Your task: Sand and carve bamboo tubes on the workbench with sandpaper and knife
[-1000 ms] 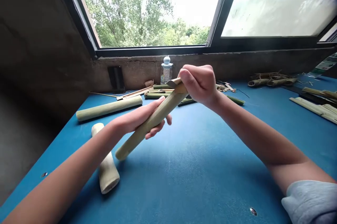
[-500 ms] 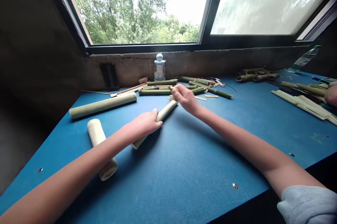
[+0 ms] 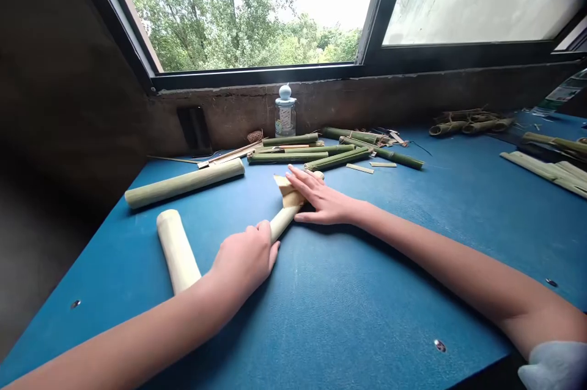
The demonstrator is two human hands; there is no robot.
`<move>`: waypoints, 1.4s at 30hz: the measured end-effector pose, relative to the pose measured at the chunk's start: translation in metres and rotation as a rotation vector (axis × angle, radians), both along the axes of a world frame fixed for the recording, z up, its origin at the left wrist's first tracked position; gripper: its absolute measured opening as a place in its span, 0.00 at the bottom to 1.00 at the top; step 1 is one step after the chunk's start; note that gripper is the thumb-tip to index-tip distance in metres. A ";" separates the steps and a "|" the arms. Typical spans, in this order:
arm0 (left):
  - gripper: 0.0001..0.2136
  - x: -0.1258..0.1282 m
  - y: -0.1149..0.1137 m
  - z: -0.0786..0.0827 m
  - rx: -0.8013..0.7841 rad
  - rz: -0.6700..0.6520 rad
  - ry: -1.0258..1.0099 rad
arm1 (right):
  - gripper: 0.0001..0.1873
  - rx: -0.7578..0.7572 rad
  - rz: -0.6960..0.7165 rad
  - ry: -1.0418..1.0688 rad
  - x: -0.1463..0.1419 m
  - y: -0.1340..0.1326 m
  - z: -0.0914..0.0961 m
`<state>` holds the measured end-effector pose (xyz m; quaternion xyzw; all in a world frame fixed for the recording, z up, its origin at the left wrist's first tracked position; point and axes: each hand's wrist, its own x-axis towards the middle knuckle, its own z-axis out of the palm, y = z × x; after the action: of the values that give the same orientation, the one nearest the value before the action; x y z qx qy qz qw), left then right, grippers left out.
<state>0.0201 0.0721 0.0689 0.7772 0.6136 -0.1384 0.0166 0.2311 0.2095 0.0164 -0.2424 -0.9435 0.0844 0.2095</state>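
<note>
A pale bamboo tube [image 3: 283, 219] lies on the blue table [image 3: 348, 292], slanting from near left to far right. My left hand [image 3: 245, 255] is curled over its near end and presses it down. My right hand [image 3: 321, 197] lies flat with fingers stretched over the far end, where a tan strip of peeled skin [image 3: 285, 185] curls up beside the fingers. A short thick pale bamboo piece [image 3: 177, 249] rests just left of my left hand.
A long green bamboo tube [image 3: 183, 182] lies at the left. Several thin green stalks [image 3: 339, 154] and a small glass bottle [image 3: 285, 112] sit by the back wall. Split bamboo slats [image 3: 545, 173] and curled scraps [image 3: 468, 124] occupy the right side.
The bamboo tube, held up in the air a second ago, now lies flat on the table. My right hand has let go its grip and spread flat over the far end.
</note>
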 end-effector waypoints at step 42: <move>0.21 0.016 -0.099 -0.026 0.618 -0.560 -0.063 | 0.17 0.148 -0.001 0.027 0.029 -0.003 -0.002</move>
<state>0.0363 -0.0269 0.0426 0.8863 0.3904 0.0768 -0.2369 0.2605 0.2066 0.0148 -0.2256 -0.9441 0.0175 0.2398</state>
